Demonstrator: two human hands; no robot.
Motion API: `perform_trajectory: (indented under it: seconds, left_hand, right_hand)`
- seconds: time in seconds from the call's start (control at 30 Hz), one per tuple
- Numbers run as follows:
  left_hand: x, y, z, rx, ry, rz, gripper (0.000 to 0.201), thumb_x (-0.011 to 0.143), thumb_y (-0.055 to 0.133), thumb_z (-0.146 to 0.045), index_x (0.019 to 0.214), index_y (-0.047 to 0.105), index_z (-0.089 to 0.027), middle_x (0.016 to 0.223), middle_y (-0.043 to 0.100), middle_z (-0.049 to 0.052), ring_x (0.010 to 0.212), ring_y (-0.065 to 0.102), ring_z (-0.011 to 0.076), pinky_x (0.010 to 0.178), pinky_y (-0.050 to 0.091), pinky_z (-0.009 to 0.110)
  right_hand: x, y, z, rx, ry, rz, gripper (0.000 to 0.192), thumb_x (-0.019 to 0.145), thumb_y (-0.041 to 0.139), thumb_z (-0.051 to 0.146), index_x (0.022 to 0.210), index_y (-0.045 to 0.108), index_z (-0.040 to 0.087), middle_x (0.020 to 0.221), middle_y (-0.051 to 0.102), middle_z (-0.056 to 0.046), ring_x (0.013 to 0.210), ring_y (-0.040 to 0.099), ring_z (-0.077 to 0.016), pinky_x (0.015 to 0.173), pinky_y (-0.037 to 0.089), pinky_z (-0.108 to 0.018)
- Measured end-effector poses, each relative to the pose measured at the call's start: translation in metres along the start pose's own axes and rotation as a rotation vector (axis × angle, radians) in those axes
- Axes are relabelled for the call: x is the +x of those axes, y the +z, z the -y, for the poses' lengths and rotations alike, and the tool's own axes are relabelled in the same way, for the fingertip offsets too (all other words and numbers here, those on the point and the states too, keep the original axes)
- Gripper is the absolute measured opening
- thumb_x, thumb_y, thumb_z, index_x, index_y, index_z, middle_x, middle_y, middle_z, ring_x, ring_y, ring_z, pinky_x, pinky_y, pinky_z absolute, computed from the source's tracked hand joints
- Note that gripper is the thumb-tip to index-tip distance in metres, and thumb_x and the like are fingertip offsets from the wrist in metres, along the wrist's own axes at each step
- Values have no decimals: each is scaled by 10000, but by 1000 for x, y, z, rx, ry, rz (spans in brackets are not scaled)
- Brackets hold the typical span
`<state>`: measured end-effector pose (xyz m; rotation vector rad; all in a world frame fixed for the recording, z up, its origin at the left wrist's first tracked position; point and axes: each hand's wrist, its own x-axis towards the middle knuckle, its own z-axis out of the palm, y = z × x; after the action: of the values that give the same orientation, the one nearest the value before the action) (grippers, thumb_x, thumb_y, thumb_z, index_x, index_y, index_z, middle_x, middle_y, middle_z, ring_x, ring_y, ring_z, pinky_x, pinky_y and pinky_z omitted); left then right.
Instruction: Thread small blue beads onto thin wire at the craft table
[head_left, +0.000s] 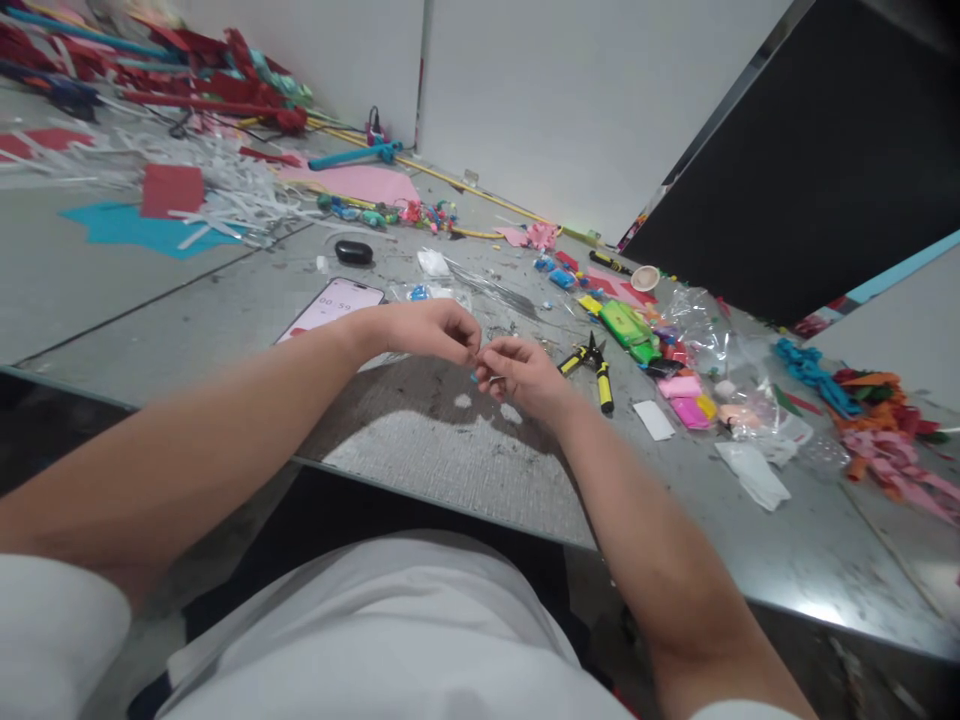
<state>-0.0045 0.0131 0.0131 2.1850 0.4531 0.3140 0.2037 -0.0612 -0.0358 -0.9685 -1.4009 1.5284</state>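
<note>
Over table [420, 450]: tiny blue bit [475, 378] btwn L hand [431, 330] & R hand [521, 372], both pinching it.

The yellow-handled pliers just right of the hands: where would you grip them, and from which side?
Probably by the two yellow handles, which splay toward the person, while the dark jaws point away toward the green packet. Coming in from the near table edge with the right hand looks simplest; it sits just beside them, fingers pinched on something small.

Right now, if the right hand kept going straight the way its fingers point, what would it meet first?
The left hand: the right hand points left toward it, fingertips nearly touching around a small item too tiny to identify. Depth looks matched, though uncertain.
</note>
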Motion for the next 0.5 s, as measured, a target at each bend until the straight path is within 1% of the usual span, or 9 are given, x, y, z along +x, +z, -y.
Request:
perform_trajectory:
  seconds: [0.1,0.2,0.3,0.4,0.5]
  left_hand:
    - [1,1,1,127,-34,-37,143,769,714,-299,809,730,-162,657,653,-10,602,566,123,587,392,228]
    - [2,3,3,272,-75,-50,215,765,714,-302,917,762,-156,726,686,8,644,598,140,610,397,235]
    - [4,7,7,355,-91,-44,248,761,722,-326,935,771,-156,748,689,18,651,595,149,606,381,245]
    - [5,10,10,390,-76,8,242,781,719,-355,912,781,-162,713,676,10,620,569,143,596,361,251]
    - [4,13,12,418,-72,42,247,804,717,-348,930,803,-154,708,692,14,612,563,141,606,363,255]
  right_hand:
    - [1,-1,3,0,-40,-79,425,696,854,578,829,697,205,705,673,13,572,608,-105,470,416,-221]
    - [2,-3,4,-63,-76,-139,394,723,824,575,801,700,209,665,650,22,536,553,-91,479,400,-229]
    - [2,-3,4,-179,-150,-148,370,773,789,571,807,702,213,654,634,30,524,512,-85,494,393,-242]
    - [2,0,3,-318,-237,-141,354,818,760,557,798,687,211,614,598,42,512,488,-84,509,397,-254]
    - [1,3,3,-419,-271,-142,350,848,738,555,809,676,213,606,590,42,528,498,-94,535,418,-267]
